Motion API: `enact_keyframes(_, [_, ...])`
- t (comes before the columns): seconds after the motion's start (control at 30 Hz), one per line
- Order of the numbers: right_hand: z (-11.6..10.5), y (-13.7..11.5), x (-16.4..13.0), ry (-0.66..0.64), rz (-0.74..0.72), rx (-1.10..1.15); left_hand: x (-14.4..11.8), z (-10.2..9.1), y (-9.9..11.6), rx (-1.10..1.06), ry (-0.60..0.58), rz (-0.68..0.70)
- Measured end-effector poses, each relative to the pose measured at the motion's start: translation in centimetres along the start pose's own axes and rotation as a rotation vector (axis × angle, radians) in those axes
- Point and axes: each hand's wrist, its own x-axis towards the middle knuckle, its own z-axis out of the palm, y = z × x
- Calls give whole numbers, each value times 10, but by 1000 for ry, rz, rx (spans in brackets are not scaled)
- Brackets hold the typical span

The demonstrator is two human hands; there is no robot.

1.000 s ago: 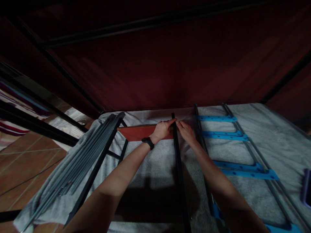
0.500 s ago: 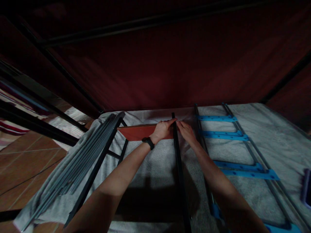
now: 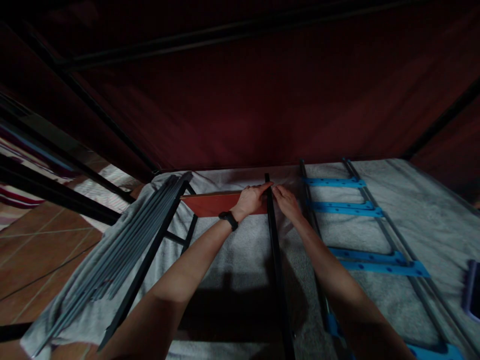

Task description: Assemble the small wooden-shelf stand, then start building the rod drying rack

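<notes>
An orange-brown board point(image 3: 210, 205) spans between two black metal uprights, low across the frame. My left hand point(image 3: 250, 200), with a dark watch at its wrist, is closed where the board's right end meets the right black metal bar point(image 3: 275, 245); its index finger reaches across the bar's edge. My right hand point(image 3: 285, 201) is on the bar's other side, fingers drawn together with the tips against it. Whatever those fingertips may pinch is hidden or too small to see. The left black upright point(image 3: 150, 260) stands at the board's other end.
Grey tubes point(image 3: 123, 240) lie bundled at left on a grey blanket point(image 3: 442, 210). Metal rails with blue crosspieces point(image 3: 375, 267) lie at right. A dark-red fabric wall point(image 3: 240, 110) rises behind. A phone-like object point(image 3: 473, 292) is at the right edge, tiled floor point(image 3: 41, 250) at left.
Almost nothing differs. Both hands stay at the same spot on the black metal bar, and the view has shifted only very slightly.
</notes>
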Motion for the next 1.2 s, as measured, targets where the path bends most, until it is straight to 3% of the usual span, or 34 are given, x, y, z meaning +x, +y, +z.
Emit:
enact_keyframes(0.3, [1,-2,-6,27,27,88,0,0,-1,-17,2,17])
enact_keyframes(0.53, [-1,-1,0,-6,-2,-28,1,1,-1,-2,8,19])
enact_keyframes(0.73, [1,0,-4,4,46,37,1,1,-2,1,0,12])
enact_keyframes(0.87, [1,0,-6,52,-8,85,1,1,-2,8,1,20])
enact_keyframes(1.2, [4,3,2,-5,-47,-14,2,5,-3,52,5,1])
